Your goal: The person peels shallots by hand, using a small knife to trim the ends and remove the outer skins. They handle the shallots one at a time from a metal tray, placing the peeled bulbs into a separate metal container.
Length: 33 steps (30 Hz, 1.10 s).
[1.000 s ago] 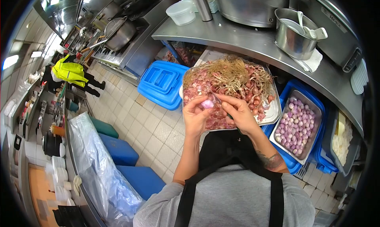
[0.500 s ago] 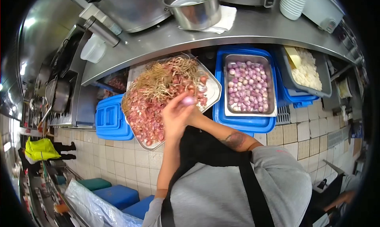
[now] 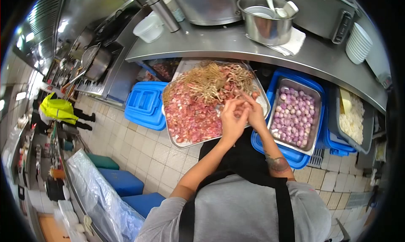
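My left hand (image 3: pixel 233 123) and my right hand (image 3: pixel 255 116) meet above the right side of a large metal tray (image 3: pixel 182 146). Their fingers are closed together around a small shallot, mostly hidden by them. Under and beside the hands, the tray holds a spread of reddish shallot skins (image 3: pixel 196 119), a heap of dry roots and stalks (image 3: pixel 206 79) and a few unpeeled shallots (image 3: pixel 255 94). Right of my hands, a steel pan (image 3: pixel 276 137) full of peeled purple-white shallots (image 3: pixel 295 115) rests on a blue lid.
A steel counter (image 3: pixel 202 45) runs across the back, carrying a pot (image 3: pixel 265 32) and stacked bowls (image 3: pixel 359 43). A grey bin (image 3: pixel 366 145) with pale peeled pieces stands far right. A blue lidded container (image 3: pixel 145 104) is left of the tray. A person in a yellow vest (image 3: pixel 57 108) stands far left.
The view has swung, so the tray and pan sit farther right. The peeled shallot that showed plainly at my left fingers is now mostly covered, and both hands' fingers have drawn together.
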Each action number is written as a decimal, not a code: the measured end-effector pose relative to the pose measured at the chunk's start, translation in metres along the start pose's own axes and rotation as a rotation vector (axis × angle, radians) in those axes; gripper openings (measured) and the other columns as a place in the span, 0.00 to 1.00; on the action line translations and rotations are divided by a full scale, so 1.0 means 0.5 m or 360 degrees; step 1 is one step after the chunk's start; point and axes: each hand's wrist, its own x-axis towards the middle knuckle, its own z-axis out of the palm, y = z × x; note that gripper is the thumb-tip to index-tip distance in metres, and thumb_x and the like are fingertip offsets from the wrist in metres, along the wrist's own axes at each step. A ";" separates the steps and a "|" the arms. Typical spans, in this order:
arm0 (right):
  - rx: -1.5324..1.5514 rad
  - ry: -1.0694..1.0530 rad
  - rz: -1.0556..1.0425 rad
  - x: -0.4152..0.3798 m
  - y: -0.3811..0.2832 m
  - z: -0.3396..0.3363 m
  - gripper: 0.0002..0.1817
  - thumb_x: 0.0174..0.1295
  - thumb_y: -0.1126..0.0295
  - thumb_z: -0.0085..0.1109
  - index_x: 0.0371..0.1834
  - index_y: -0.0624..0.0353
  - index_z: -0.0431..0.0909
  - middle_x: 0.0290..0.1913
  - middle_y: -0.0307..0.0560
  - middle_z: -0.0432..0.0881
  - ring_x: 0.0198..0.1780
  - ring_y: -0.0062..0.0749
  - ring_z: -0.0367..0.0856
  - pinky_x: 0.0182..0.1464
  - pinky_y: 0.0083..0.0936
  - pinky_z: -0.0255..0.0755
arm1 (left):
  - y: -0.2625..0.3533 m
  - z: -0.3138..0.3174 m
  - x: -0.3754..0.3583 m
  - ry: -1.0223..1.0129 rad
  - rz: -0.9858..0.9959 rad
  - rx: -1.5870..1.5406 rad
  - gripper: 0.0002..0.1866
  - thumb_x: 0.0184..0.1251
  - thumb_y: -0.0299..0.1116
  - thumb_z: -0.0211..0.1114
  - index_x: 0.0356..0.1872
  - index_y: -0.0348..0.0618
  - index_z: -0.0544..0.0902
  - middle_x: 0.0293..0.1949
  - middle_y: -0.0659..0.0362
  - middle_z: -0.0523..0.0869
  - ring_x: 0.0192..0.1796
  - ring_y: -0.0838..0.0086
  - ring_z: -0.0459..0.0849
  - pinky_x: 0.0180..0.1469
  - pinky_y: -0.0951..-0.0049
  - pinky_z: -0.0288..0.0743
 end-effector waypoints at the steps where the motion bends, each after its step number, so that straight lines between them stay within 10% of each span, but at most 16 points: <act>1: -0.0312 0.0028 0.0175 0.008 0.002 -0.013 0.19 0.68 0.72 0.44 0.62 0.53 0.70 0.26 0.38 0.76 0.18 0.14 0.69 0.20 0.11 0.63 | -0.023 -0.022 0.005 0.0032 -0.0124 0.0030 0.13 0.51 0.21 0.66 0.40 0.33 0.80 0.40 0.53 0.79 0.33 0.72 0.83 0.31 0.77 0.77; 9: 0.0135 0.0127 0.0137 0.018 0.049 -0.023 0.17 0.68 0.70 0.46 0.59 0.61 0.71 0.31 0.36 0.75 0.23 0.17 0.71 0.22 0.15 0.67 | -0.165 -0.011 0.125 0.0089 0.0157 0.0801 0.10 0.55 0.33 0.62 0.29 0.33 0.83 0.28 0.44 0.82 0.32 0.51 0.81 0.39 0.59 0.74; 11: 0.0152 0.0098 0.0375 0.004 -0.006 -0.016 0.18 0.69 0.69 0.46 0.59 0.63 0.70 0.30 0.36 0.75 0.23 0.16 0.70 0.23 0.13 0.67 | -0.124 0.006 0.149 -0.0100 -0.0371 0.1081 0.17 0.52 0.38 0.64 0.27 0.28 0.82 0.28 0.38 0.80 0.37 0.49 0.82 0.40 0.57 0.77; 15: -0.0027 -0.0025 0.0207 0.024 0.019 -0.030 0.17 0.69 0.67 0.46 0.58 0.63 0.71 0.24 0.35 0.72 0.17 0.15 0.65 0.18 0.13 0.62 | -0.177 0.056 0.152 0.0070 -0.0169 0.1447 0.06 0.44 0.24 0.62 0.24 0.33 0.83 0.34 0.39 0.81 0.33 0.56 0.85 0.35 0.64 0.80; 33: 0.0098 -0.0683 0.0672 0.040 -0.026 0.076 0.16 0.68 0.66 0.48 0.57 0.58 0.72 0.25 0.37 0.76 0.13 0.16 0.65 0.12 0.12 0.54 | -0.092 -0.161 0.035 0.0273 -0.0181 0.0607 0.09 0.44 0.23 0.64 0.30 0.33 0.82 0.25 0.48 0.81 0.30 0.57 0.82 0.34 0.64 0.74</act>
